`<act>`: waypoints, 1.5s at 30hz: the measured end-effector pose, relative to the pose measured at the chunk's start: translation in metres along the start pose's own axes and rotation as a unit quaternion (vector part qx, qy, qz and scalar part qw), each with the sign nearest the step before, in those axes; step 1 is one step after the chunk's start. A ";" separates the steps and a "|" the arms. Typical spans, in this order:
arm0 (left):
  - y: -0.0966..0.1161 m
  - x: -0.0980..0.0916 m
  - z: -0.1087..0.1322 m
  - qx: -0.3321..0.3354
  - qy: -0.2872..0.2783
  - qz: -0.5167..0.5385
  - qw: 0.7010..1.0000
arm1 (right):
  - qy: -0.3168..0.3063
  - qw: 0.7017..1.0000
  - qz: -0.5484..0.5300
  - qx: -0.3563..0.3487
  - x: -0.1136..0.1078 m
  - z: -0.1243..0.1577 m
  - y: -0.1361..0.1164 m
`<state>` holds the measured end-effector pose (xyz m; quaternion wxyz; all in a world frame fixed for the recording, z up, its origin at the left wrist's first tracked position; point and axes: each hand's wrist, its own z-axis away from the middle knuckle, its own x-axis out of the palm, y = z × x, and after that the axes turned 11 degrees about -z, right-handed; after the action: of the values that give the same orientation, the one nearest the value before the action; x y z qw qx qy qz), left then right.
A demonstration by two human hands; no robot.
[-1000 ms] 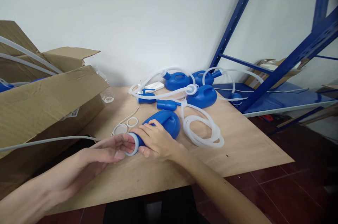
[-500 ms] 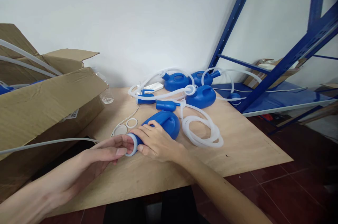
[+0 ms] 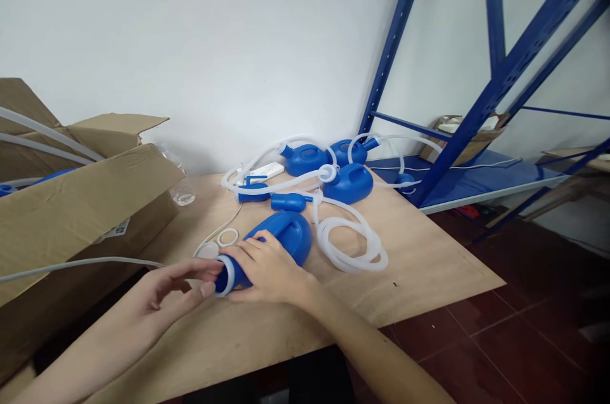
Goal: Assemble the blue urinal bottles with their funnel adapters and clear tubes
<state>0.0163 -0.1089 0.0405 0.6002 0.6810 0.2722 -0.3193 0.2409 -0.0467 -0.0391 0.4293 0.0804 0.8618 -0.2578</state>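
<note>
A blue plastic container [image 3: 288, 235] lies on its side on the wooden table [image 3: 429, 264], its neck pointing toward me. A white ring [image 3: 229, 277] sits around the neck's mouth. My right hand [image 3: 267, 270] is closed over the neck and front of the container, pressing it to the table. My left hand [image 3: 174, 283] lies just left of the mouth, fingers stretched and apart, with the index fingertip at the ring. Nothing is held in the left hand.
Two loose white rings [image 3: 227, 237] lie beside the container. Coiled clear tubing [image 3: 350, 242] and more blue containers [image 3: 350, 181] sit behind. An open cardboard box [image 3: 71, 207] with a trailing tube [image 3: 86, 262] stands left, beside a clear bottle [image 3: 181, 191]. A blue rack [image 3: 476, 99] stands right.
My left hand has loosened from the ring, and its fingers have spread and drawn back slightly. The view has turned to the right. My right hand still holds the container.
</note>
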 end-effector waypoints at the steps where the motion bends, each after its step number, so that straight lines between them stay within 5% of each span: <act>1: -0.004 0.002 0.001 0.014 0.026 -0.018 0.999 | -0.003 1.000 0.007 0.006 0.000 -0.001 -0.002; 7: -0.030 0.028 0.008 0.030 0.159 -0.001 0.987 | 0.053 0.995 -0.039 0.076 -0.037 -0.004 -0.029; 10: -0.049 0.053 0.002 0.045 0.172 -0.070 0.982 | 0.147 0.973 -0.096 0.150 -0.075 -0.001 -0.040; 13: -0.076 0.083 -0.017 0.082 0.183 -0.202 0.959 | 0.143 0.968 -0.093 0.183 -0.099 0.008 -0.044; 18: -0.111 0.119 -0.060 0.095 0.114 -0.322 0.935 | 0.085 0.983 -0.019 0.163 -0.084 0.021 -0.040; 22: -0.102 0.113 -0.083 -0.008 0.006 -0.411 0.911 | 0.036 0.990 0.021 0.134 -0.056 0.018 -0.026; 27: -0.082 0.089 -0.099 -0.010 -0.063 -0.439 0.896 | 0.001 0.991 0.058 0.120 -0.030 0.011 -0.007; 30: -0.083 0.087 -0.107 -0.010 -0.060 -0.419 0.906 | 0.018 0.989 0.048 0.138 -0.028 0.009 -0.009; 33: -0.086 0.089 -0.112 0.023 -0.039 -0.420 0.907 | 0.048 0.989 -0.032 0.136 -0.048 0.003 -0.010; 37: -0.089 0.091 -0.116 0.087 -0.020 -0.422 0.902 | 0.092 0.944 -0.111 0.298 -0.093 -0.019 0.023; 39: -0.091 0.093 -0.117 0.138 -0.017 -0.397 0.907 | 0.033 0.911 -0.036 0.409 -0.105 -0.032 0.050; 45: -0.096 0.105 -0.119 0.226 -0.054 -0.319 0.919 | -0.137 0.867 0.122 0.463 -0.083 -0.059 0.103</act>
<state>0.0246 0.0202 -0.0920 0.3101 0.6576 0.3626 -0.5830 0.2880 0.0786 0.0161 0.4850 0.3386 0.5589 -0.5812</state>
